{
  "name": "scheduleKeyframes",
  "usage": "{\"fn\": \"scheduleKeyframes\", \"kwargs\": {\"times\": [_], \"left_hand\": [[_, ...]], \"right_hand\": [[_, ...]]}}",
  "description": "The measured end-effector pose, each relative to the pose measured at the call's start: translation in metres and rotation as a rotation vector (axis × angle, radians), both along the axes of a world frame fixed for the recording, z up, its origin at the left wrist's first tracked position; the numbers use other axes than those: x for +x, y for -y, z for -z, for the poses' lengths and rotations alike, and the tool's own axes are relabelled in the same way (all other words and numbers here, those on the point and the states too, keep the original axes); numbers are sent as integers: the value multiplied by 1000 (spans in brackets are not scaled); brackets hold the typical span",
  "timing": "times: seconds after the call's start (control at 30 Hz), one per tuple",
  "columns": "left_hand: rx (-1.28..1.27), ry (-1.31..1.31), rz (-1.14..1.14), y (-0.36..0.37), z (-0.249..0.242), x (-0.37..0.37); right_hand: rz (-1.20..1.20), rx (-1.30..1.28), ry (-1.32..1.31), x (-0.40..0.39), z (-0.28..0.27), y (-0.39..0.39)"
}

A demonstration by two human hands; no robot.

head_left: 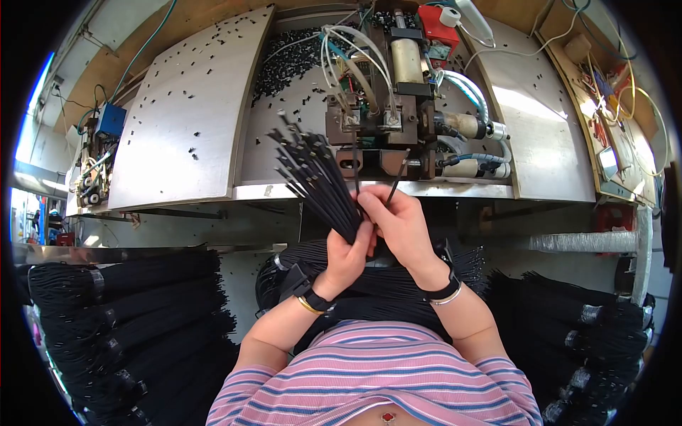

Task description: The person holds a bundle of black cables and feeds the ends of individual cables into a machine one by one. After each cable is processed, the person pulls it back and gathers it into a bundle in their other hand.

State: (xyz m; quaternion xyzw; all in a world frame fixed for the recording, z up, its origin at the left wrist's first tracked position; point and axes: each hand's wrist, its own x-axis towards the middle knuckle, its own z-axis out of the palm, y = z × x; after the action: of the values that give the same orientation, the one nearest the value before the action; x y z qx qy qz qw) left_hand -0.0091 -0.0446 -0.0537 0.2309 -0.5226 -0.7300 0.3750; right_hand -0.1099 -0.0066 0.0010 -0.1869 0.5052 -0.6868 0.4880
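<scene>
My left hand (347, 257) is closed around a thick bundle of thin black cords (316, 170), whose pale-tipped ends fan up and to the left. Close beside it, my right hand (399, 226) pinches a single black cord (356, 167) between thumb and forefinger. That cord points up at the front of a machine (373, 124) with metal clamps and air cylinders. Another black cord (400, 174) sticks up past the right hand's fingers; how it is held is hidden. Both hands are just in front of the bench edge, below the machine.
Small black pieces (288, 64) lie heaped left of the machine and scattered over a metal panel (181, 106). A red box (437, 28) stands behind. Big bundles of black cords hang at left (128, 319) and right (568, 334), with more cords (376, 284) across my lap.
</scene>
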Motion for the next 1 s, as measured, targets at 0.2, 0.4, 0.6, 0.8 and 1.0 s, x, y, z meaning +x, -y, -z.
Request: {"fn": "scheduleKeyframes", "kwargs": {"times": [0.2, 0.4, 0.6, 0.8, 1.0], "left_hand": [[-10, 54, 104, -12, 9, 9], [60, 65, 137, -4, 11, 11], [52, 57, 138, -3, 11, 11], [73, 29, 160, -1, 15, 11], [49, 70, 162, -1, 14, 11]], "right_hand": [[79, -25, -206, 6, 13, -17], [72, -19, -132, 2, 21, -6], [33, -2, -70, 2, 19, -5], [-12, -10, -16, -4, 18, -6], [-44, -25, -33, 0, 16, -14]]}}
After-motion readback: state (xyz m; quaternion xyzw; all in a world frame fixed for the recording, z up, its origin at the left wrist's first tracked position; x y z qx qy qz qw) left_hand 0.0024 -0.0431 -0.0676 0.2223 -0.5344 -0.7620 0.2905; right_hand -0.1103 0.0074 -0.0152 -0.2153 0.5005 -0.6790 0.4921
